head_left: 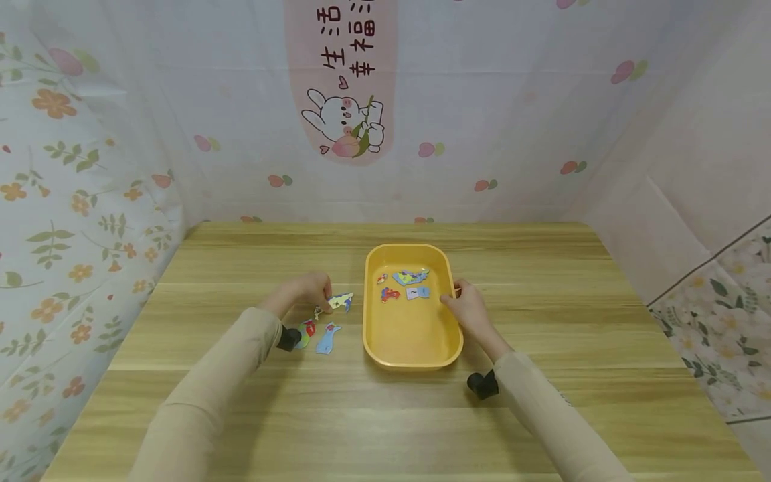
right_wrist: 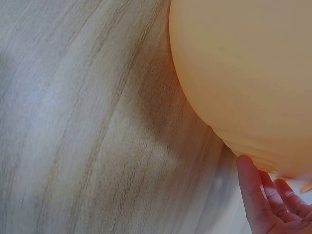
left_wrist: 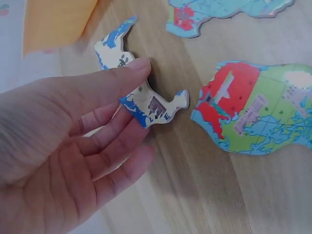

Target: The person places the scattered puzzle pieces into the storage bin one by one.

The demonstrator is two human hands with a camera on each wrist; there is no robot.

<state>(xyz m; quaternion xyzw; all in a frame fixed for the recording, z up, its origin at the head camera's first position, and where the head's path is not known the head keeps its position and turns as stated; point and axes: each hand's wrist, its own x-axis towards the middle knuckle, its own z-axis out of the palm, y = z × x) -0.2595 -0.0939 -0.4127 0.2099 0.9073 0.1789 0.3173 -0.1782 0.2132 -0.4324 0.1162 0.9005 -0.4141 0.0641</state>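
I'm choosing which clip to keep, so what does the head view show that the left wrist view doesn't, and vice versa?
Only the head view: the right hand gripping the right edge of the yellow tray, puzzle pieces inside that tray, and the rabbit picture.

Only the left wrist view: the palm side of the left hand, and the pale shape printed on the red-green piece.

Both: the left hand holding a white-blue piece, the red-green piece and light-blue piece on the wooden table, and part of the yellow tray.

The left hand (left_wrist: 63,131) pinches one cream-and-blue piece (left_wrist: 147,101); near it, one red-and-green piece (left_wrist: 251,109) lies on the bench (left_wrist: 200,185).
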